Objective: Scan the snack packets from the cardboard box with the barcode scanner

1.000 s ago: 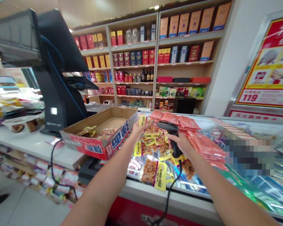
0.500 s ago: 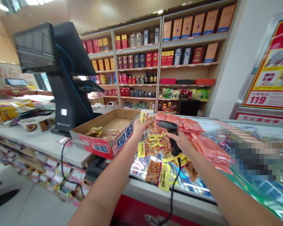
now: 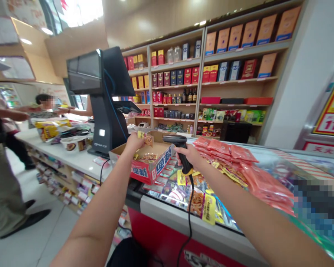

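A small snack packet [image 3: 148, 139], clear over reddish-brown food with a yellow end, is pinched in the left hand [image 3: 134, 141] by its yellow end, over the open box [image 3: 140, 175]; whether it touches anything inside is hard to tell from this angle. The box is shallow brown cardboard, red outside with blue and white lettering, and similar packets [image 3: 149, 158] lie flat in it. A black barcode scanner [image 3: 184, 159] is gripped by its handle in the right hand [image 3: 191, 155], head uppermost and facing left, its dark cord [image 3: 191, 207] hanging from the handle's base.
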`<move>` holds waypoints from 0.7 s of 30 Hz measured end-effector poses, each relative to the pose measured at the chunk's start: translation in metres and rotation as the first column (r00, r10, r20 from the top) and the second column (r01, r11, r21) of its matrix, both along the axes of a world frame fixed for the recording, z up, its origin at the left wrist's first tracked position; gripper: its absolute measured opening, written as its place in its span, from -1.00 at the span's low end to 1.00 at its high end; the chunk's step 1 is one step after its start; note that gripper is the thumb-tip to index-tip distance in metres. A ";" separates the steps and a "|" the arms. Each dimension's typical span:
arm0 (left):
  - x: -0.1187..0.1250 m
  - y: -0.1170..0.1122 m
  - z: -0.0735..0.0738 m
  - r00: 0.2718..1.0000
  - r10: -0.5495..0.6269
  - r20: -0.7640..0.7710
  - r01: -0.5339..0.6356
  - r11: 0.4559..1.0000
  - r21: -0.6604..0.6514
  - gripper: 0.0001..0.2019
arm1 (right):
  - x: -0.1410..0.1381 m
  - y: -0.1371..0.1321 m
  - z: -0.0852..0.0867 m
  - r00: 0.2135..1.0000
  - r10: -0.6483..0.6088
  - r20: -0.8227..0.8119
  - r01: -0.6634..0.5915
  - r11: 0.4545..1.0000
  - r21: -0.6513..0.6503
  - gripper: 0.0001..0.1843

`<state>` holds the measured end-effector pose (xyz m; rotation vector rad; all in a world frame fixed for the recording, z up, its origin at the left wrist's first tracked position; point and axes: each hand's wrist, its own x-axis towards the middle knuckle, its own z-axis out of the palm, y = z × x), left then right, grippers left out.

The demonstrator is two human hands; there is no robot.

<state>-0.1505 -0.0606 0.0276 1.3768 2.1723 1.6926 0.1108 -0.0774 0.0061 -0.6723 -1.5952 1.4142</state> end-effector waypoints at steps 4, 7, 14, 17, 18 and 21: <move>-0.006 -0.014 0.000 0.959 0.124 -0.254 -0.171 0.970 -0.170 -0.49 | -0.005 0.001 -0.005 1.000 0.001 0.000 -0.001 1.000 -0.023 -0.76; 0.019 -0.023 0.004 0.918 0.063 -0.391 -0.069 0.998 0.000 -0.58 | 0.008 0.004 -0.012 0.999 -0.045 0.003 0.045 0.998 -0.040 -0.77; 0.126 -0.009 -0.027 0.636 -0.715 -0.292 0.686 0.696 -0.210 -0.79 | 0.065 0.014 -0.031 0.973 -0.227 -0.027 0.225 0.972 -0.063 -0.76; 0.159 0.008 -0.058 0.508 -0.821 -0.260 0.680 0.567 -0.464 -0.63 | 0.091 0.017 -0.042 0.957 -0.290 -0.025 0.289 0.956 -0.057 -0.76; 0.166 0.012 -0.067 0.503 -0.828 -0.249 0.644 0.551 -0.530 -0.60 | 0.099 0.017 -0.046 0.951 -0.309 -0.017 0.308 0.950 -0.054 -0.75; 0.177 0.022 -0.089 0.555 -0.800 -0.227 0.563 0.562 -0.606 -0.51 | 0.118 0.018 -0.059 0.936 -0.352 -0.017 0.350 0.935 -0.063 -0.69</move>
